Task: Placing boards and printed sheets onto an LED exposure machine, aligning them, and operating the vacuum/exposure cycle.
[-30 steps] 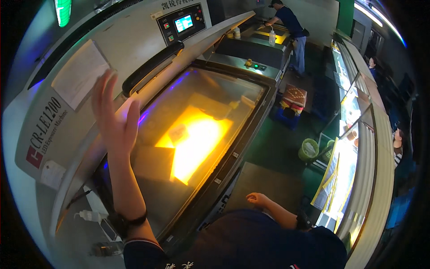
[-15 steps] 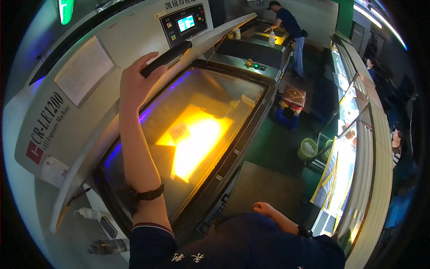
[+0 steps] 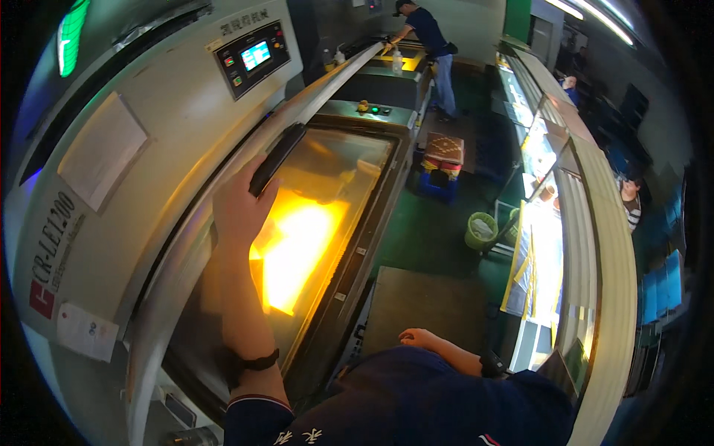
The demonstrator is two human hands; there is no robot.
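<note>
- Black lid handle (image 3: 279,157) sits in the left hand (image 3: 245,201): I see the fingers wrapped round its near end, thumb on the bed side, a hold that I judge gives good purchase on the lid.
- Right hand (image 3: 422,340) rests by the waist, below and right of those grasping fingers; its own fingers look loosely curled, though I cannot tell whether they hold anything. Probably it is tucked there to stay clear of the frame.
- Pale lid edge (image 3: 327,88) slants up past the left fingertips, standing apart from the bed, so light spills out.
- Glowing machine bed (image 3: 301,253) lies under and right of the left fingers.
- Floor mat (image 3: 416,297) is just beyond the right fingers, presumably for standing on.
- Control panel (image 3: 253,58) is set beyond the left fingers, facing outward, I suppose for easy reading.
- Green basket (image 3: 482,231) stands farther off, right of both hands, its pale liner suggesting waste.
- Co-worker (image 3: 431,44) leans over another machine, well beyond the left fingers.
</note>
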